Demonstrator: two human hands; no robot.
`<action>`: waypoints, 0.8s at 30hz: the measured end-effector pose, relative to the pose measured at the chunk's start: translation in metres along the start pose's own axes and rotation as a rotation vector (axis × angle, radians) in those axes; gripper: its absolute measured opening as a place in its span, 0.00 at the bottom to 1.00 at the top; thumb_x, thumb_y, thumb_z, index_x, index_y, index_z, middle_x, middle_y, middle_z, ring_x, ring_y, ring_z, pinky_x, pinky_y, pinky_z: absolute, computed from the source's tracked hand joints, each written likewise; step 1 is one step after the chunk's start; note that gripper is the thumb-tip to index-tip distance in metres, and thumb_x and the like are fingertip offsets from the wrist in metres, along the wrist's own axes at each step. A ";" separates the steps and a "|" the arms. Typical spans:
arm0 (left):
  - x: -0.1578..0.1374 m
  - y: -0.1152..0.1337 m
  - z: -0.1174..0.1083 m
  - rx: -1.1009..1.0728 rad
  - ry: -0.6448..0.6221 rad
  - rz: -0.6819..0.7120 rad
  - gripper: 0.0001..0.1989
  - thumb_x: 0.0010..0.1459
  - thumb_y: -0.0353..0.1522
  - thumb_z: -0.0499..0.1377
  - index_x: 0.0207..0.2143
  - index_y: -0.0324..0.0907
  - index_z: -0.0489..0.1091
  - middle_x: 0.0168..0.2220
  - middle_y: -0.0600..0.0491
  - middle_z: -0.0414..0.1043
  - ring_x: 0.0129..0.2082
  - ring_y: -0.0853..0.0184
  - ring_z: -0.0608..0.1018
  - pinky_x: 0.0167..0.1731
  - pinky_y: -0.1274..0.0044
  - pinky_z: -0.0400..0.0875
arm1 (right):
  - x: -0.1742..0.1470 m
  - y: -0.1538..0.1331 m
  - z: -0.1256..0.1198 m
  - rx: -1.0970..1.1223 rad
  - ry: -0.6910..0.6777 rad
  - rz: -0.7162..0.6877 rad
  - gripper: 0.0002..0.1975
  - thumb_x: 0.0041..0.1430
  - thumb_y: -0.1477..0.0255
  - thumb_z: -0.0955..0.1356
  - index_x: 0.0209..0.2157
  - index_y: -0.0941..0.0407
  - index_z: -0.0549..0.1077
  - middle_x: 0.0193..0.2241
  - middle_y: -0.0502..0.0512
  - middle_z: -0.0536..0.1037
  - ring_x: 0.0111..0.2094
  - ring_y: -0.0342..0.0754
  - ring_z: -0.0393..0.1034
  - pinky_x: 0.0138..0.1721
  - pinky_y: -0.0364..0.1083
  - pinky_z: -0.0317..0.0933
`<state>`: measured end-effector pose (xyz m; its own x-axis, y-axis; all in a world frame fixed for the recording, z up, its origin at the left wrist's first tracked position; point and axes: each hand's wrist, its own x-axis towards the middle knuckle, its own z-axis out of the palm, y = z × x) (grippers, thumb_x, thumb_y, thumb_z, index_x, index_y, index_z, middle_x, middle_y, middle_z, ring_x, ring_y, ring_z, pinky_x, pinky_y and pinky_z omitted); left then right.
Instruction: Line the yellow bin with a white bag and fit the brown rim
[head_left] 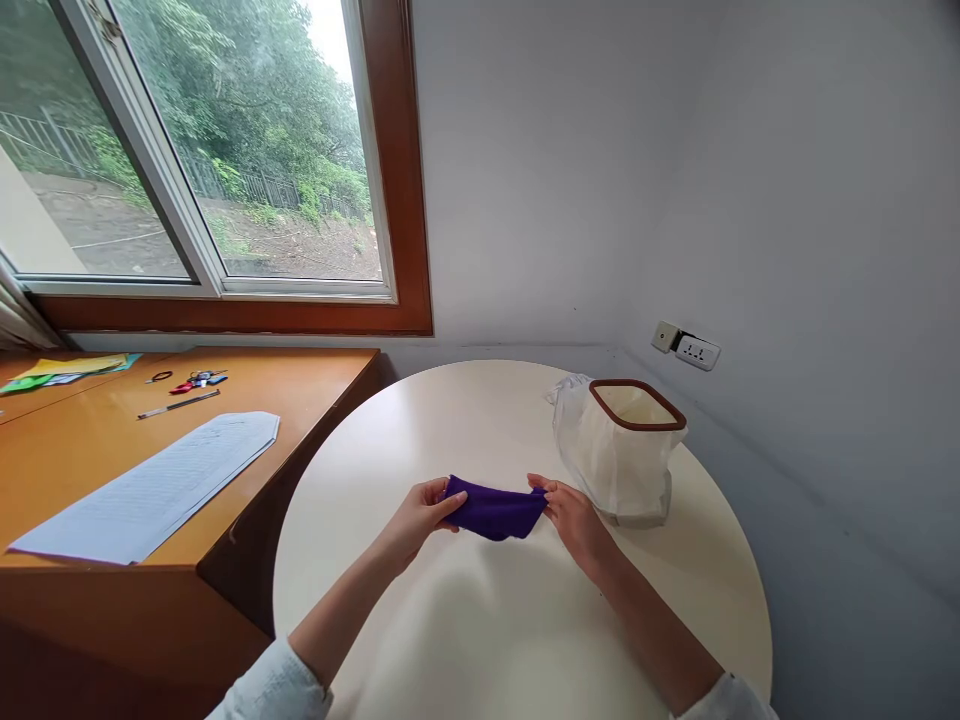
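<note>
The left hand (414, 518) pinches one end of a purple cloth (496, 512), which spans the gap to the right hand (576, 520), apparently just above the round table (352, 500); the right hand grips the opposite end, near a brown-rimmed, plastic-covered container (628, 470).

Daylight floods in from the window (255, 150) at far left, its sky (331, 35) burnt white! Pale sheen across the far-left table (386, 430), soft shadows on its near side, right wall (840, 250) dimmer, wide-angle lean towards the edges.
</note>
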<state>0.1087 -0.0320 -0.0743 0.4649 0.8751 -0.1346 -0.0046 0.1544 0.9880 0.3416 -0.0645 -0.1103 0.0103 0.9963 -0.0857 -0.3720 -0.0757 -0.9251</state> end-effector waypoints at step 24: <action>0.002 0.017 0.040 0.149 0.036 0.071 0.17 0.55 0.38 0.52 0.45 0.42 0.67 0.31 0.53 0.69 0.31 0.68 0.71 0.32 0.76 0.65 | -0.010 0.009 0.063 -0.232 -0.212 -0.173 0.11 0.51 0.66 0.68 0.29 0.55 0.62 0.27 0.47 0.67 0.31 0.43 0.65 0.35 0.44 0.60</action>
<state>0.1453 -0.0457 -0.0547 0.4362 0.8976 -0.0639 0.0966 0.0238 0.9950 0.2800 -0.0721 -0.0941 -0.1467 0.9798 0.1357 -0.1608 0.1117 -0.9806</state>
